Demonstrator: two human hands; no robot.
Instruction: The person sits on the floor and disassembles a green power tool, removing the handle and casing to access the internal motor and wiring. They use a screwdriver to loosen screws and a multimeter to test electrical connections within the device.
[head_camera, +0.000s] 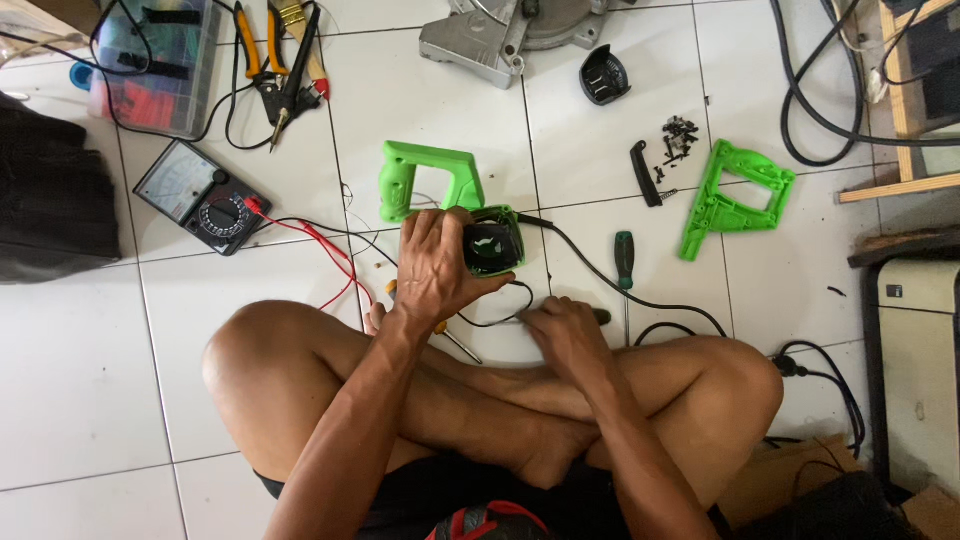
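Observation:
My left hand (435, 265) grips the round black end of a bright green power tool housing (432, 180) that lies on the white tile floor in front of my crossed legs. My right hand (563, 335) rests low on the floor by my knee, fingers closed around a dark tool handle with a thin black wire beside it. A black power cord (640, 298) runs from the housing off to the right. A yellow-handled screwdriver (455, 340) lies under my left wrist.
A second green housing half (733, 198), a green-handled screwdriver (624, 258), a black handle piece (645, 172) and several screws (680, 135) lie to the right. An analog multimeter (200, 196) with red and black leads, pliers (262, 55) and a plastic parts box (155, 65) sit at left.

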